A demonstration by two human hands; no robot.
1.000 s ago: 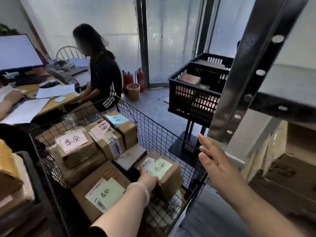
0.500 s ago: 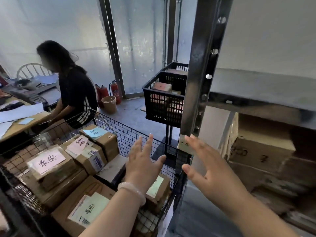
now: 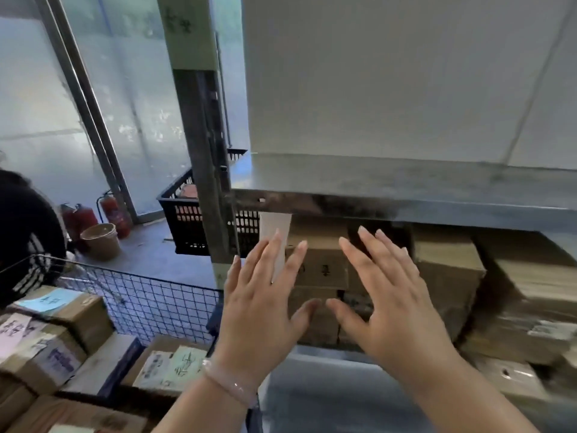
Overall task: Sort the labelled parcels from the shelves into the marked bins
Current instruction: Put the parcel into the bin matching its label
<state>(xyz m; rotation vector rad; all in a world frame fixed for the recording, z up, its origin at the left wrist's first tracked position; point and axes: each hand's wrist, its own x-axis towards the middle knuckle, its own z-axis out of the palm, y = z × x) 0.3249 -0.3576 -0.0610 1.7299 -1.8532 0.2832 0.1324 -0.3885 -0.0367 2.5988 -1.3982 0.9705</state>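
Note:
Both my hands reach toward the metal shelf (image 3: 406, 182), palms forward and fingers spread, holding nothing. My left hand (image 3: 262, 301) and my right hand (image 3: 387, 304) hover in front of a small cardboard parcel (image 3: 321, 264) with dark writing on its face, stacked among other brown boxes (image 3: 446, 276) on the lower shelf level. At lower left stands a wire-mesh bin (image 3: 140, 295) filled with labelled parcels: one with a green note (image 3: 178, 368), one with a blue note (image 3: 53, 300), one with a pink note (image 3: 12, 332).
A steel shelf upright (image 3: 203, 167) rises just left of my hands. A black plastic crate (image 3: 187, 220) with parcels stands behind it. A seated person in black (image 3: 25, 232) is at far left, with red fire extinguishers (image 3: 112, 214) and a brown pot (image 3: 101, 242) on the floor.
My view has swung right from the wire bin to the shelf. My left hand has left the green-noted parcel in the bin, and both hands have come up in front of the shelf boxes.

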